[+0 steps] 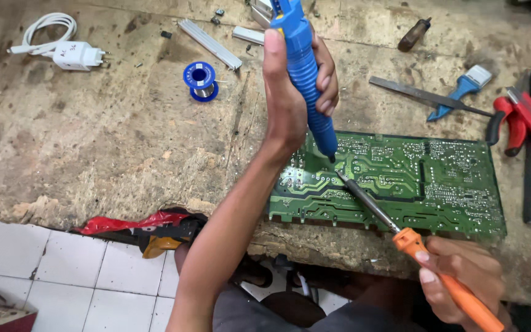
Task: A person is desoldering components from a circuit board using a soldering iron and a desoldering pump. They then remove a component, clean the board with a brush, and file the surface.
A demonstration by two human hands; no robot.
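Note:
A green circuit board (425, 184) lies solder side up on the worn wooden bench (93, 135). My left hand (293, 92) grips a blue desoldering pump (305, 67), held upright with its tip down on the board's left part. My right hand (462, 273), at the bench's front edge, holds an orange-handled soldering iron (401, 237). Its metal shaft slants up and left, and its tip sits on the board just beside the pump's tip.
A blue spool of solder wire (200, 80) and a white charger with cable (69, 52) lie at the left. A metal file (425, 95), a blue brush (462, 89) and red-handled pliers (523, 120) lie at the right. White floor tiles show below.

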